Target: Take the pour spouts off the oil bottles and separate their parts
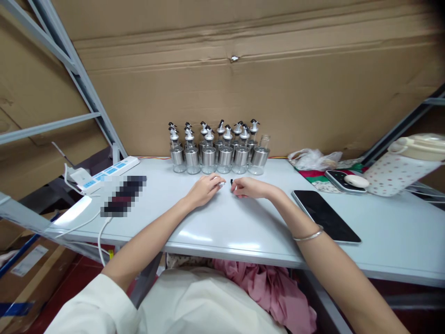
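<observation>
Nearer the tabletop's (194, 232) back edge than its front, the left hand (204, 190) pinches a small pale piece (221, 183) and the right hand (248, 187) pinches a small black piece (231, 181), a slim gap between them. Best, I'd judge, to keep both low and squared up! Along the back edge stand glass bottles (208, 158), spouts (227, 133) fitted on all but the rightmost bottle (259, 157); no liquid shows.

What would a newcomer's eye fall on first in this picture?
Probably the bottles at the back of the table, all but the front rightmost topped with spouts. Next, in front of them, the left hand pinches a small pale piece and the right hand a black piece. A dotted jug stands at the picture's right edge.
</observation>
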`<state>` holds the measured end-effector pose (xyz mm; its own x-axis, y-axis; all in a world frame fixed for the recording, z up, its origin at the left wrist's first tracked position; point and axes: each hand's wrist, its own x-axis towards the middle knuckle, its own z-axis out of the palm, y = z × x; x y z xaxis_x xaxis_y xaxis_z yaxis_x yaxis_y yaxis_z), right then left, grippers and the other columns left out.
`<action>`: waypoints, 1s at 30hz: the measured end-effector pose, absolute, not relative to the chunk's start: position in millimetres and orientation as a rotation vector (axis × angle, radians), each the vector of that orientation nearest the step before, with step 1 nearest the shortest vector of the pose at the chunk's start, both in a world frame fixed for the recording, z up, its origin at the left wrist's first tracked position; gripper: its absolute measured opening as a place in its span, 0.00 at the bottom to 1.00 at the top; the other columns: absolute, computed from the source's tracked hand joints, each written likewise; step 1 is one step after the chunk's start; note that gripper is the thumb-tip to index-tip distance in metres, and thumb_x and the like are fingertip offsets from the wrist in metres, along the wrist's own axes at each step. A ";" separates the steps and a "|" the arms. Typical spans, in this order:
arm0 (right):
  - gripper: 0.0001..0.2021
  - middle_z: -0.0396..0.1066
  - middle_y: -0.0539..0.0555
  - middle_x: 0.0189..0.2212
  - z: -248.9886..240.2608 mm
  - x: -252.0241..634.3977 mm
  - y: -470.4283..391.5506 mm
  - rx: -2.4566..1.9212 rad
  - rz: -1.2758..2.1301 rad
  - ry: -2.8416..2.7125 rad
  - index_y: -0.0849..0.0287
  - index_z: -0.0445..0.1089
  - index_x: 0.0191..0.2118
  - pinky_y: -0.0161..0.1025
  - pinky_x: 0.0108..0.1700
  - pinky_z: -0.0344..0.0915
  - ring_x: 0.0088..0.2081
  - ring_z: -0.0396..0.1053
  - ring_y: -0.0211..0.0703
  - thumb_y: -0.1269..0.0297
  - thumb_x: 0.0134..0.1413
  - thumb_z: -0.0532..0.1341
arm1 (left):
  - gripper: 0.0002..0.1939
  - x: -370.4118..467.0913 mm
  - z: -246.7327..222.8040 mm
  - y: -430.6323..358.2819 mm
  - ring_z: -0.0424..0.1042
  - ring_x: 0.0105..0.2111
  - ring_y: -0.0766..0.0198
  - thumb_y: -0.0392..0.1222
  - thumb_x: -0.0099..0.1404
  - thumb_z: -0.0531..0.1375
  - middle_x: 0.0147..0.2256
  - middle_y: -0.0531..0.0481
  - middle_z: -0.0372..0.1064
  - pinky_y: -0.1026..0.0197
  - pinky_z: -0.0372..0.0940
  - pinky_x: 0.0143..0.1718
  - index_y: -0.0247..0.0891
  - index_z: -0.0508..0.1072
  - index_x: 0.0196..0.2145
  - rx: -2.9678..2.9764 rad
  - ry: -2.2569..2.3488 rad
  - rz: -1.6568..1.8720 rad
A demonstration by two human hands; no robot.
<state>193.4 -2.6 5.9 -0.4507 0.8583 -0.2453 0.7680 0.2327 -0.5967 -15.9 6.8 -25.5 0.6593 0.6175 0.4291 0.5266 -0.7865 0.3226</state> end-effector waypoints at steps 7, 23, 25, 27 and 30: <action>0.06 0.66 0.48 0.19 -0.2 191.2 -2.5 -1.596 0.980 -2.395 0.58 0.59 0.26 0.33 0.25 0.56 0.19 0.59 0.33 0.67 0.51 0.56 | 0.15 -16.1 -24.8 5.0 0.68 0.43 0.61 0.42 0.70 0.46 0.44 0.45 0.68 0.59 0.60 0.47 0.38 0.68 0.47 2.678 0.926 0.817; 0.13 0.63 0.48 0.20 -0.2 161.7 -11.9 -1.105 0.661 -2.229 0.61 0.64 0.27 0.34 0.29 0.54 0.23 0.58 0.35 0.58 0.56 0.52 | 0.21 -18.0 -39.0 13.5 0.66 0.30 0.64 0.51 0.57 0.63 0.32 0.50 0.67 0.61 0.62 0.34 0.37 0.62 0.41 2.541 1.026 1.091; 0.10 0.67 0.51 0.25 -2.1 161.8 -8.7 -1.056 0.605 -2.200 0.61 0.66 0.31 0.34 0.31 0.57 0.26 0.61 0.36 0.61 0.56 0.52 | 0.18 -19.3 -38.3 14.3 0.64 0.28 0.66 0.50 0.59 0.61 0.32 0.52 0.65 0.63 0.62 0.33 0.37 0.62 0.41 2.512 1.003 1.189; 0.08 0.68 0.53 0.29 -3.6 164.0 -5.2 -1.019 0.547 -2.169 0.61 0.67 0.34 0.35 0.33 0.59 0.30 0.63 0.38 0.64 0.56 0.52 | 0.16 -20.1 -35.9 14.6 0.64 0.30 0.67 0.47 0.61 0.60 0.34 0.51 0.64 0.63 0.62 0.34 0.38 0.62 0.42 2.533 0.947 1.251; 0.06 0.68 0.55 0.32 -6.7 167.9 -1.3 -1.002 0.475 -2.129 0.60 0.67 0.34 0.36 0.35 0.62 0.34 0.65 0.40 0.65 0.55 0.54 | 0.16 -21.1 -32.1 14.8 0.64 0.32 0.67 0.44 0.61 0.60 0.36 0.50 0.63 0.63 0.63 0.36 0.38 0.62 0.45 2.583 0.886 1.290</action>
